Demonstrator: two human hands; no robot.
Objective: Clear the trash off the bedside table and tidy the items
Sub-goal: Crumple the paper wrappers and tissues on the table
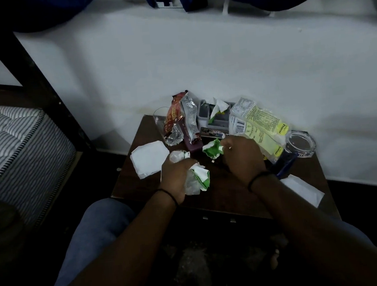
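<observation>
The dark wooden worktop (pixel 224 192) carries trash mostly along its far side. The left hand (pixel 176 174) has its fingers clamped on a crumpled white-and-green paper wad (pixel 197 176), while the right hand (pixel 242 158) reaches a similar green-and-white wad (pixel 213 149) at centre. Best to pinch that wad fully before lifting; the right fingers are hidden, so I cannot tell their grip.

Left hand (pixel 176 175): fingers curled closed, palm down, a dark band at the wrist. Right hand (pixel 242 158): palm down, fingertips (pixel 225 142) pinched together, forearm extended forward, band at wrist.
</observation>
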